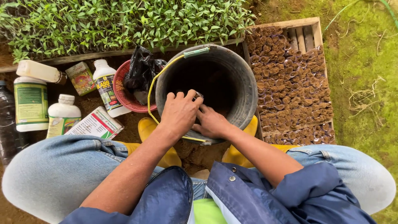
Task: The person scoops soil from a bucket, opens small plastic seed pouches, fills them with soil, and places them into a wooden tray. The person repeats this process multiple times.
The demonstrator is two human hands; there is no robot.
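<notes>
A dark bucket [244,79] with a yellow wire handle stands on the soil between my yellow boots. Both hands reach over its near rim. My left hand [179,113] is curled, fingers closed around a small object that peeks out by the fingertips; what it is I cannot tell. My right hand [211,123] lies beside and partly under the left, fingers bent against the inner wall of the bucket. What it grips is hidden.
A wooden tray [309,23] of small brown soil-filled pots sits at right. Green seedlings [124,20] fill the top. A red basket [120,93] with a black bag, several white bottles [105,85] and small boxes [97,123] stand at left. Mossy ground lies far right.
</notes>
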